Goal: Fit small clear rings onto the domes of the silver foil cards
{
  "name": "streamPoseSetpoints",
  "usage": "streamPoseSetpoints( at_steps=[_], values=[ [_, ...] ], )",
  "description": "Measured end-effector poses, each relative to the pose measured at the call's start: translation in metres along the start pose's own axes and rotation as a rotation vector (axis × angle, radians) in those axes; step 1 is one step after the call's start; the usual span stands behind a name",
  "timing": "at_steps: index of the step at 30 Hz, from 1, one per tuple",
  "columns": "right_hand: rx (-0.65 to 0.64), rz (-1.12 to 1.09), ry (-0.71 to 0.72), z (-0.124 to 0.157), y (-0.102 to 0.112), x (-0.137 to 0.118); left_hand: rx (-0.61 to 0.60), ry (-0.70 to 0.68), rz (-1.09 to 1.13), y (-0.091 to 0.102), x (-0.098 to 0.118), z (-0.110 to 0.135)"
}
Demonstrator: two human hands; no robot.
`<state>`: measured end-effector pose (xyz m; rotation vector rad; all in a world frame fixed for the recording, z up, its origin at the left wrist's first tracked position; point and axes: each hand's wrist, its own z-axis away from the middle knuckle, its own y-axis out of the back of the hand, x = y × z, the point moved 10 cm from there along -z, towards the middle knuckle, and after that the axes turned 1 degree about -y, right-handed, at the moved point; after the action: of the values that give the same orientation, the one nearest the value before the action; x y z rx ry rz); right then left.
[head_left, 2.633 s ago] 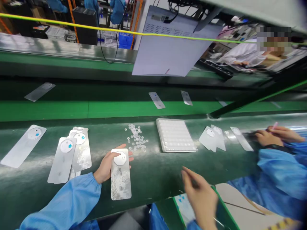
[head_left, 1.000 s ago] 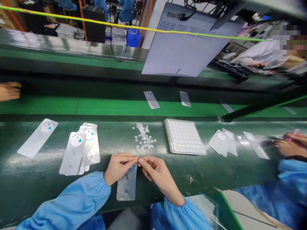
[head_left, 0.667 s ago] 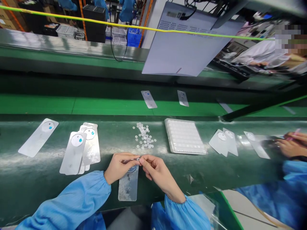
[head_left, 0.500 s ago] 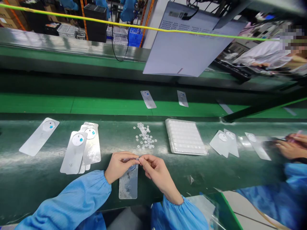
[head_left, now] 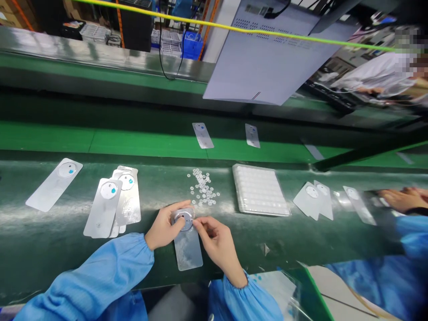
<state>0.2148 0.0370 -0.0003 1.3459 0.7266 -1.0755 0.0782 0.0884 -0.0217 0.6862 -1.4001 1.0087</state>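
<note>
A flat silver metal plate (head_left: 189, 252) with a round, octagon-edged recess at its far end lies in front of me. My left hand (head_left: 163, 227) grips its upper left side, fingers around the far edge and thumb on the recess. My right hand (head_left: 216, 238) is closed in a pinch at the recess's right edge; whatever is between its fingertips is too small to make out. Just beyond both hands is a loose heap of small whitish translucent rings (head_left: 203, 189).
Plates with blue dots lie in a stack (head_left: 103, 211) and singly (head_left: 55, 183) at left. A clear-lidded white tray (head_left: 261, 189) stands right of the rings. More plates (head_left: 202, 135) rest on the green belt (head_left: 143, 141). At right, a co-worker's hands (head_left: 403, 199) work beside other plates.
My hands were pinching together above the plate; now they are apart. My left hand has taken hold of the plate, which has turned slightly, and my right fingertips are at its recess.
</note>
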Motion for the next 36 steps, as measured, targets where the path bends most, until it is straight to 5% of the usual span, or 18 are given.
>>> streamPoseSetpoints(
  at_steps=[19,31,36],
  values=[
    [0.094,0.191,0.072,-0.001,-0.003,-0.012,0.022,0.023,0.053,0.003,-0.005,0.001],
    [0.024,-0.192,-0.097,-0.021,-0.007,0.016,0.086,0.210,0.259,0.006,-0.023,-0.002],
    [0.042,-0.367,-0.086,-0.008,-0.003,0.030,0.111,0.268,0.362,0.008,-0.023,-0.003]
  ],
)
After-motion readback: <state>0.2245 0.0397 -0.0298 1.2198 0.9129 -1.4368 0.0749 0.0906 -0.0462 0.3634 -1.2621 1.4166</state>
